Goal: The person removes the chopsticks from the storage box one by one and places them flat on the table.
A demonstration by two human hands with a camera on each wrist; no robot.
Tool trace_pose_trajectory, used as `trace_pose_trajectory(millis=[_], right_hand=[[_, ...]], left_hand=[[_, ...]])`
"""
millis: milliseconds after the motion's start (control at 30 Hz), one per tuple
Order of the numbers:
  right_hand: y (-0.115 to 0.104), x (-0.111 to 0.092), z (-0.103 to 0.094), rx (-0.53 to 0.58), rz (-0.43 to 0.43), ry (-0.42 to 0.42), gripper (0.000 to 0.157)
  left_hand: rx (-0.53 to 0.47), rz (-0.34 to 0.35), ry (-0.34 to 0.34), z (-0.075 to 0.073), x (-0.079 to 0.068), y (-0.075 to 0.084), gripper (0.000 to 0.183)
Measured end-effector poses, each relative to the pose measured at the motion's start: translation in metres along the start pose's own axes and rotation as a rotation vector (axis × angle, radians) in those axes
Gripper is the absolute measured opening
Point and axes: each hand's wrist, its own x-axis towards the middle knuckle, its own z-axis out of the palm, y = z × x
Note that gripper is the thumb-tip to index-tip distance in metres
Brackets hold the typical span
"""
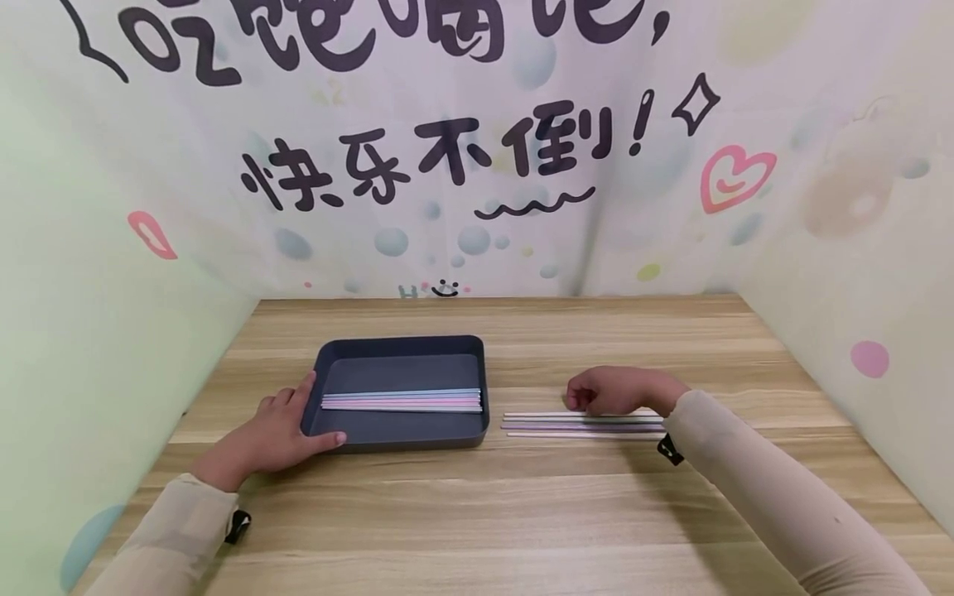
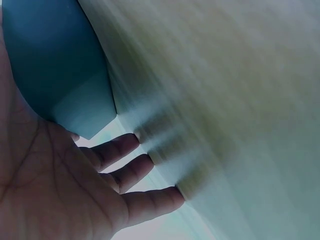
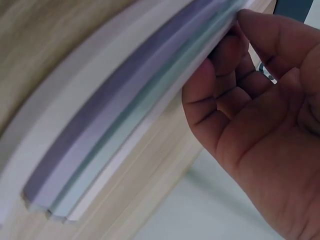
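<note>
In the head view, the left hand (image 1: 279, 430) spreads against the left end of a dark tray (image 1: 406, 372) — a row of sticks (image 1: 402, 401) inside — while the right hand (image 1: 619, 391) meets loose sticks (image 1: 551, 429) on the counter (image 1: 522, 521). Left wrist: fingers (image 2: 155, 204) extended, tips on the counter. Right wrist: fingers (image 3: 205, 100) curled at the loose sticks' edge — whether pinching, I can't tell.
</note>
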Motion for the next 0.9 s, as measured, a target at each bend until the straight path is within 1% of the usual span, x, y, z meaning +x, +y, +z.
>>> trace_pose_trajectory(millis=[200,333,533,800,900], right_hand=[[0.003,0.0,0.0,0.005,-0.015,0.017,0.025],[0.004,0.001,-0.001,0.001,0.003,0.018,0.026],[0.002,0.004,-0.005,0.02,0.026,-0.007,0.025],[0.003,0.005,-0.01,0.137,0.081,-0.075,0.027],[0.002,0.006,-0.013,0.163,0.093,-0.099,0.027]], left_hand=[[-0.002,-0.006,-0.012,-0.001,0.0,0.0,0.121],[-0.005,-0.007,-0.012,-0.002,0.0,0.001,0.12],[-0.004,-0.005,-0.007,-0.002,-0.001,0.001,0.12],[0.002,-0.005,-0.016,-0.004,-0.002,0.002,0.12],[0.0,-0.007,-0.013,-0.004,-0.002,0.002,0.121]])
